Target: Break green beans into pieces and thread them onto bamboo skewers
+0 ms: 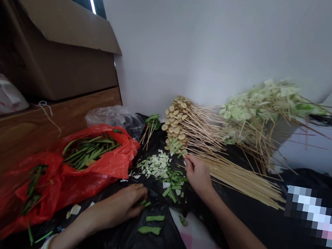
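My left hand is low over the black plastic sheet, its fingers curled at a cut green bean piece. Two more bean pieces lie just right of it. My right hand is pinched at the lower end of the potato skewers, apparently on a skewer with green pieces; its stick is mostly hidden. Below and left of that hand are chopped white-and-green bits and a heap of cut green pieces. Bare bamboo skewers extend right from behind my right hand.
A red plastic bag of green beans lies left. Potato-slice skewers and leafy cabbage skewers are stacked by the wall. A small bundle of green skewers stands near a clear bag. A cardboard box sits at left.
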Tool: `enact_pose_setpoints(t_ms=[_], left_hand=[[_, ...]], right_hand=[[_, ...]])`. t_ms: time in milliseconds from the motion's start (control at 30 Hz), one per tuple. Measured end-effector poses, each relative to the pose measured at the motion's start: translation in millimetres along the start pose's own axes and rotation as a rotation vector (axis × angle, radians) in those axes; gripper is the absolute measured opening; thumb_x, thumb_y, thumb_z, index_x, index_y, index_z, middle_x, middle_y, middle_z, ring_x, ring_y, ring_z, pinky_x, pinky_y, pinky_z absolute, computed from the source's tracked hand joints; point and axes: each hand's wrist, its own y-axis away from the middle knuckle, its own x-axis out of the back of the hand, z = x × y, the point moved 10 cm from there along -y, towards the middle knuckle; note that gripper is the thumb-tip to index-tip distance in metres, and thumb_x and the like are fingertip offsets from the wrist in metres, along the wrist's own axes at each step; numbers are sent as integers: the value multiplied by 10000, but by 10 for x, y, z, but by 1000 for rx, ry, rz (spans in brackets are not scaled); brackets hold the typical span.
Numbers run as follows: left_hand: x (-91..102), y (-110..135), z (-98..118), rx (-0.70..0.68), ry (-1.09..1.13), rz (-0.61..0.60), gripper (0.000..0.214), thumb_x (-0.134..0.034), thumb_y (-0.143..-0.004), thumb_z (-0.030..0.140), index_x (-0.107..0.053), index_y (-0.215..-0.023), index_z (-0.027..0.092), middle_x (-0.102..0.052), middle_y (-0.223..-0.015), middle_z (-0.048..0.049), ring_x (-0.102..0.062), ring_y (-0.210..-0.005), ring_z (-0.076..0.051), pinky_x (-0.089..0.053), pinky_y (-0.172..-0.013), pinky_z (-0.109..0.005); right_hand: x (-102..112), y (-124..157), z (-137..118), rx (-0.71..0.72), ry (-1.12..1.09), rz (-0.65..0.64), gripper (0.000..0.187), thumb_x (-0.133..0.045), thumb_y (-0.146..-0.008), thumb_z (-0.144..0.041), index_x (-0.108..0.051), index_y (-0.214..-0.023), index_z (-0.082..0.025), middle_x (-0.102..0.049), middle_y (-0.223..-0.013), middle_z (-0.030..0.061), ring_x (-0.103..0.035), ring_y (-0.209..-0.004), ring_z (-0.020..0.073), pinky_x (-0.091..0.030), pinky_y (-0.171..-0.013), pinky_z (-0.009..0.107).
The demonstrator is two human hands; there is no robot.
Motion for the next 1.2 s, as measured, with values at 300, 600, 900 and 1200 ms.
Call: enact_pose_setpoints(t_ms=[300,600,900,1200], left_hand=[[-138,-56,-108,10,-217,150,87,-431,-800,130,-471,-848,190,-552,-891,-64,-519,-847,-201,-412,-776,-326],[35,50,-236,37,288,152,268,-545,-844,439,-474,-815,182,-520,-748,18,-472,-700,-121,-365,-627,-236],[583,-828,-318,22,1106,302,387,-703,-709,480,-495,-765,159,-474,-591,56,-379,-467,-37,-266,-430,-153],[181,-1345,-585,127,1532,265,292,-809,-641,220,-647,-858,110,-637,-838,-43,-590,-683,-78,-434,-552,-145]], right_hand=[[-6,-1,0,-7,-5,-21,269,-439,-889,-271,-694,-954,-213,-715,-768,35,-636,-679,177,-413,-658,255],[-20,-3,14,-5,15,-10,264,-449,-887,-268,-695,-965,-214,-723,-801,37,-647,-724,179,-418,-681,249],[-28,3,22,-9,23,-26,266,-435,-889,-256,-693,-946,-218,-717,-793,33,-642,-709,182,-413,-669,256],[3,-29,71,-1,26,-33,258,-436,-880,-229,-692,-912,-213,-717,-821,40,-639,-740,178,-410,-676,247]])
